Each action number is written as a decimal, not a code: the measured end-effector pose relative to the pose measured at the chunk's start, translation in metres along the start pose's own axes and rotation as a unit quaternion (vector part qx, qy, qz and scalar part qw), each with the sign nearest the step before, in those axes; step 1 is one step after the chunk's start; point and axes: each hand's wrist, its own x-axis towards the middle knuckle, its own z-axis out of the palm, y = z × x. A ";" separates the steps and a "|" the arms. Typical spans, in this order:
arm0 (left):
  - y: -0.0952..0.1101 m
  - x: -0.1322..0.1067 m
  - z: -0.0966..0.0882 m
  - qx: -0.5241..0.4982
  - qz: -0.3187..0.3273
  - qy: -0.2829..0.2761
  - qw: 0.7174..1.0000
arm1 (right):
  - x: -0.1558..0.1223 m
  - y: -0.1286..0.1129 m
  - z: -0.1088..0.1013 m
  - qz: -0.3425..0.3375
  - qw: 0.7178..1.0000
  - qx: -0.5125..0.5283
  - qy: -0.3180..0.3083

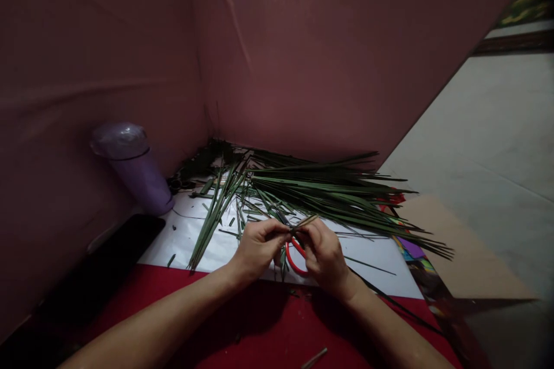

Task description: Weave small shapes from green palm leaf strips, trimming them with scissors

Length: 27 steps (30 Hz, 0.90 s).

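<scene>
My left hand (pixel 262 245) and my right hand (pixel 322 251) meet above the white sheet, fingertips almost touching. Both pinch a narrow leaf strip (pixel 308 221), whose pale brownish end sticks up by the right fingers; most of it is hidden by my fingers. Just beneath lies a pair of scissors with red handles (pixel 295 264), partly covered by my right hand. Behind my hands spreads a large bundle of long green leaves (pixel 320 184). A smaller bunch of leaves (pixel 212 219) lies slanted to the left of my left hand.
A purple bottle with a clear cover (pixel 138 170) leans at the left wall, near a dark flat object (pixel 116 259). Leaf scraps litter the white sheet (pixel 173 245), which lies on a red cloth (pixel 255 334). Pink walls (pixel 294 57) meet in a corner behind. Flat brown cardboard (pixel 471 253) lies at right.
</scene>
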 end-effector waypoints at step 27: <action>0.003 -0.012 -0.004 0.219 0.270 -0.005 0.938 | -0.010 0.000 -0.006 -0.085 0.995 0.030 0.029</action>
